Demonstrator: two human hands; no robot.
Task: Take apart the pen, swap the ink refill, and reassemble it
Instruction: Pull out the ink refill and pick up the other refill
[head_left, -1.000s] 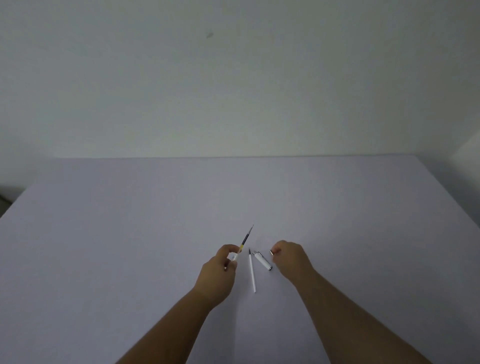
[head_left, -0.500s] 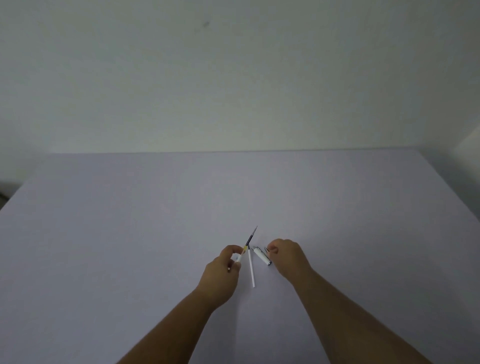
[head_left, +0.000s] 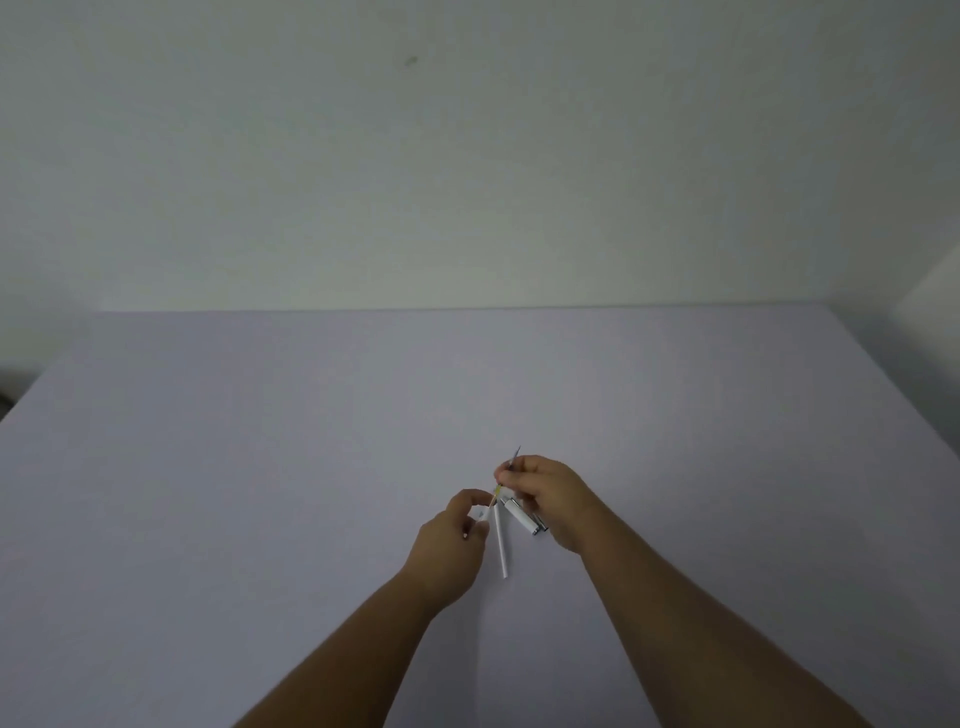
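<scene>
**Both hands on a refill above a pale tabletop**

A pale lavender tabletop (head_left: 260, 467) fills the lower view and meets a plain off-white wall (head_left: 467, 156) bearing one small dark mark (head_left: 411, 61). Near the middle, the left hand (head_left: 449, 551) pinches the lower end of a thin dark refill (head_left: 506, 475), and the right hand (head_left: 556, 499) closes its fingertips on the upper part. A white refill (head_left: 501, 545) and a white pen section (head_left: 522, 517) lie on the surface just beside each other, between the hands.
</scene>
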